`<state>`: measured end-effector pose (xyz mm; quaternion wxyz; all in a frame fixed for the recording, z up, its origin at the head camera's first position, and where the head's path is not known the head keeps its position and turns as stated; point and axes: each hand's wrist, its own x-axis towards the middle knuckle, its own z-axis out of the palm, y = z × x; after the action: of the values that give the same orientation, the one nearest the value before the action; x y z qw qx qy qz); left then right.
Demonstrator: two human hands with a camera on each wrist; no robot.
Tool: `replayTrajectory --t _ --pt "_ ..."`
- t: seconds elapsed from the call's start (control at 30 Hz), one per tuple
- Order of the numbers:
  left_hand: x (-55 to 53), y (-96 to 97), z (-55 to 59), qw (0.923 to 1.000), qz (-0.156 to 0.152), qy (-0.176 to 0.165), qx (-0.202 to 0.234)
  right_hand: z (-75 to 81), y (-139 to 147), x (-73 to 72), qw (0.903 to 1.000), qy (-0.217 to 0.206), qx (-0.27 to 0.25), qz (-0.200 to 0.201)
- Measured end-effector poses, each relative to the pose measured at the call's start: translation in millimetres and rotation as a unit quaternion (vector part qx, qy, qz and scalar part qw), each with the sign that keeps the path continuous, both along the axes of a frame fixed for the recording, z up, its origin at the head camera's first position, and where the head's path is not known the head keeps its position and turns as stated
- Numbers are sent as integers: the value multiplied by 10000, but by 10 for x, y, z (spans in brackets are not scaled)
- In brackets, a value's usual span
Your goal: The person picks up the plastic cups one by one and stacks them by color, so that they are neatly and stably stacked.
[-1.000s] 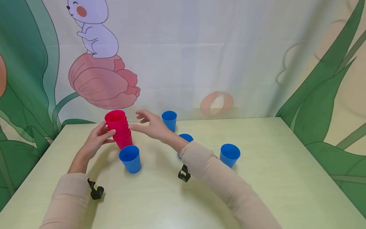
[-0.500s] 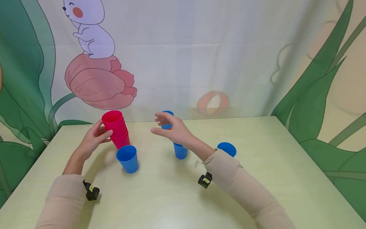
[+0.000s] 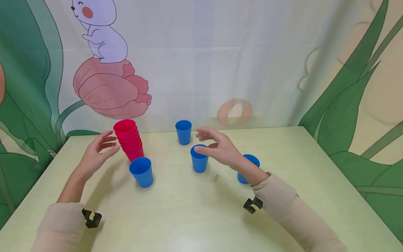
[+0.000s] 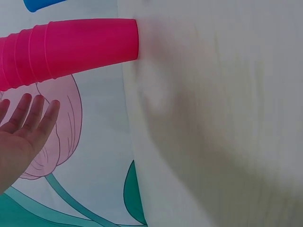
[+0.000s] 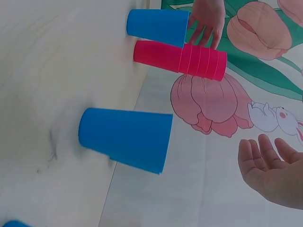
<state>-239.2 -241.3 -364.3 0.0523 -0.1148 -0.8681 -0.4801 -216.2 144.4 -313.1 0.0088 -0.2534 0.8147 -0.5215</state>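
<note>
A stack of several nested red cups (image 3: 130,141) stands upright at the table's back left. My left hand (image 3: 94,154) is just left of it with fingers spread; the left wrist view shows a gap between the fingers (image 4: 35,116) and the red stack (image 4: 90,45). My right hand (image 3: 220,147) hovers with loosely bent fingers above and beside the middle blue cup (image 3: 199,163), holding nothing. In the right wrist view that hand (image 5: 272,175) is apart from the nearest blue cup (image 5: 128,137). Another blue cup (image 3: 141,173) stands in front of the red stack.
A blue cup (image 3: 183,133) stands near the back edge, and another blue cup (image 3: 244,175) is partly behind my right forearm. A printed curtain (image 3: 189,70) hangs behind the pale table (image 3: 176,217). Small dark marks lie right of the middle cup.
My left hand has let go of the red stack and drawn back slightly left. The right hand has moved right, away from the stack, to the middle blue cup.
</note>
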Motion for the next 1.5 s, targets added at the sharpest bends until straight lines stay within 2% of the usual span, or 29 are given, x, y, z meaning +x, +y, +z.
replayTrajectory --t 0.43,0.6,0.83,1.03,1.2,1.3,1.5 --pt "311 148 -28 9993 -106 236 -273 -87 526 176 9992 105 215 -311" --pt "389 219 -39 9989 -144 227 -392 -156 697 220 9989 115 281 -355" --pt "481 361 -38 9966 -330 442 -611 -264 919 299 9972 69 510 -535" --pt "501 442 -80 9929 -324 471 -1040 -344 1124 342 9946 331 727 -662" --pt "479 475 -107 9908 -309 305 -1281 -442 1294 300 9886 493 1074 -928" --pt "455 498 -113 9897 -349 178 -1377 -520 1376 248 9867 337 1248 -988" --pt "422 559 -140 9872 -513 -29 -1512 -677 1479 171 9848 -270 1410 -974"
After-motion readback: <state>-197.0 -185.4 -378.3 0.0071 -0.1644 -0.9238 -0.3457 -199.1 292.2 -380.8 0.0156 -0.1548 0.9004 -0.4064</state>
